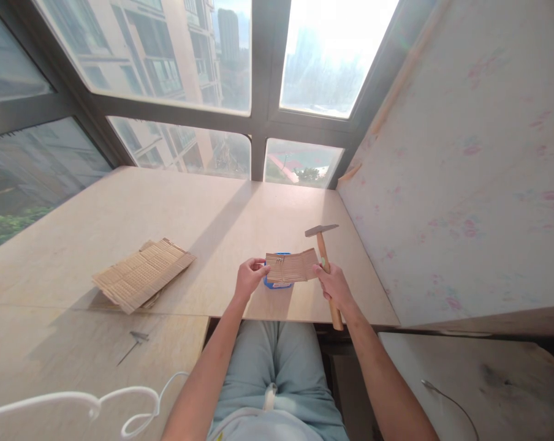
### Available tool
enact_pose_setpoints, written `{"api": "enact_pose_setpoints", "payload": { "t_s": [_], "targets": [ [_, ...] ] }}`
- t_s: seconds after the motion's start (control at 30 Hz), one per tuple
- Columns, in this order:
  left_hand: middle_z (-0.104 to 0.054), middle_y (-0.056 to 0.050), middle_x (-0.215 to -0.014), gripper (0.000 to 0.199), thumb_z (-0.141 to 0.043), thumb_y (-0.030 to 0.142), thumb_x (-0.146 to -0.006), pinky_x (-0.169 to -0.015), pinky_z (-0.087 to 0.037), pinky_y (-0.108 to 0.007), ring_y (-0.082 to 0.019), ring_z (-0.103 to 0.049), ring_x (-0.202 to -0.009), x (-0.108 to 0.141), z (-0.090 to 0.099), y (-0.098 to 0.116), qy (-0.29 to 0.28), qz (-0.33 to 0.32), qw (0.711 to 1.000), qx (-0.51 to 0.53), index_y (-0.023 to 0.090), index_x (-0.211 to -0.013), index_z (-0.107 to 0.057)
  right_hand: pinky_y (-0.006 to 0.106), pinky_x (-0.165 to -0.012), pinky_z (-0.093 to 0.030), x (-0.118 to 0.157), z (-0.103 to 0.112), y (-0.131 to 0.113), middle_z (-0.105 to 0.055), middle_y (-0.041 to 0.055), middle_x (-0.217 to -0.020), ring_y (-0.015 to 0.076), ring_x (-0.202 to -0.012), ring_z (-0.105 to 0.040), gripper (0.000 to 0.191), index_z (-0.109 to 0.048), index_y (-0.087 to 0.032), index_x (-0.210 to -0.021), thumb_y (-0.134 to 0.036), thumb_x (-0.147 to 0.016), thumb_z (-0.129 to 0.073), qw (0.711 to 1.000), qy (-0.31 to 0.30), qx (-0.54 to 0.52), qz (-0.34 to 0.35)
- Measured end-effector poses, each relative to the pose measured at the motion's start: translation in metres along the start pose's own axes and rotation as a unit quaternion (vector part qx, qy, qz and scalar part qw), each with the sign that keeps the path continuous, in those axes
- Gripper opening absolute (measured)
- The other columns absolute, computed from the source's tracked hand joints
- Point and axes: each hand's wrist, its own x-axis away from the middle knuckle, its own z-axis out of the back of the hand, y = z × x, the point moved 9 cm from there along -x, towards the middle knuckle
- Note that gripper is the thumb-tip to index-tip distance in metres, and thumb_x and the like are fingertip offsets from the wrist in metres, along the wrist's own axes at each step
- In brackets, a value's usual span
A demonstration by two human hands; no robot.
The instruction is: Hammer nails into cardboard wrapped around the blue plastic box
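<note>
A piece of corrugated cardboard (295,267) is stretched between my two hands, above the tabletop. My left hand (250,277) pinches its left end. Near that end, a few small thin things, perhaps nails, show on the cardboard; they are too small to make out surely. My right hand (334,285) is closed around the wooden handle of a hammer (322,245) and also grips the cardboard's right end. The metal hammer head points up and away from me. Partly hidden under the cardboard is a blue object (279,285), whose kind I cannot tell.
A stack of corrugated cardboard (146,275) lies at the left on the pale wooden tabletop (180,196). Closer in are a few thin metal pieces (139,335) and a white coiled cable (132,392). Windows stand behind, a floral-papered wall (461,184) at right. Another cable (447,395) lies low right.
</note>
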Motion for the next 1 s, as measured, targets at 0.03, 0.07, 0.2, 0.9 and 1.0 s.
{"api": "enact_pose_setpoints", "payload": {
  "t_s": [0.03,0.07,0.2,0.9,1.0],
  "targets": [
    [-0.069,-0.006,-0.071,0.045,-0.071,0.043,-0.065,-0.052,-0.044,-0.024,-0.016,-0.063,-0.062,0.0,0.0,0.0,0.001,0.003,1.0,0.001,0.011,-0.096,-0.066,0.017,-0.026,-0.023,0.0,-0.001,0.001,-0.035,-0.0114,-0.043,0.0052,-0.03,-0.029,0.029,-0.048,-0.02,-0.08,-0.043,-0.077,-0.066,1.0,-0.003,-0.003,-0.002],
    [-0.069,-0.006,-0.07,0.045,-0.071,0.043,-0.066,-0.052,-0.044,-0.024,-0.016,-0.063,-0.062,0.001,0.001,-0.001,0.002,0.005,1.0,0.002,0.011,-0.096,-0.066,0.017,-0.026,-0.023,-0.001,-0.003,0.003,-0.035,-0.0115,-0.044,0.0051,-0.03,-0.029,0.03,-0.047,-0.02,-0.079,-0.043,-0.077,-0.066,1.0,-0.007,-0.005,-0.004],
    [-0.068,-0.005,-0.068,0.044,-0.069,0.042,-0.067,-0.051,-0.044,-0.023,-0.015,-0.062,-0.061,0.002,0.001,0.0,0.005,0.019,1.0,0.003,0.01,-0.097,-0.065,0.017,-0.024,-0.022,0.0,-0.006,0.008,-0.033,-0.0121,-0.047,0.0049,-0.03,-0.027,0.034,-0.042,-0.022,-0.077,-0.048,-0.078,-0.064,1.0,-0.018,-0.021,-0.014],
    [-0.065,-0.021,-0.103,0.04,-0.045,0.033,-0.086,-0.093,-0.044,-0.045,-0.032,-0.059,-0.102,0.18,0.253,-0.035,0.339,0.035,0.795,-0.502,0.008,-0.11,-0.066,0.015,-0.023,-0.024,0.07,0.044,-0.002,-0.03,-0.0123,-0.047,0.004,-0.03,-0.025,0.05,-0.055,-0.018,-0.086,-0.063,-0.071,-0.071,0.993,0.065,-0.098,-0.001],
    [-0.065,-0.021,-0.104,0.042,-0.049,0.036,-0.086,-0.093,-0.045,-0.043,-0.033,-0.058,-0.104,0.188,0.27,-0.058,0.313,0.088,0.78,-0.535,0.007,-0.112,-0.066,0.014,-0.023,-0.023,0.086,0.043,-0.007,-0.031,-0.0117,-0.048,0.0032,-0.03,-0.025,0.05,-0.057,-0.017,-0.087,-0.061,-0.07,-0.074,0.991,0.069,-0.118,0.004]
  ]
}}
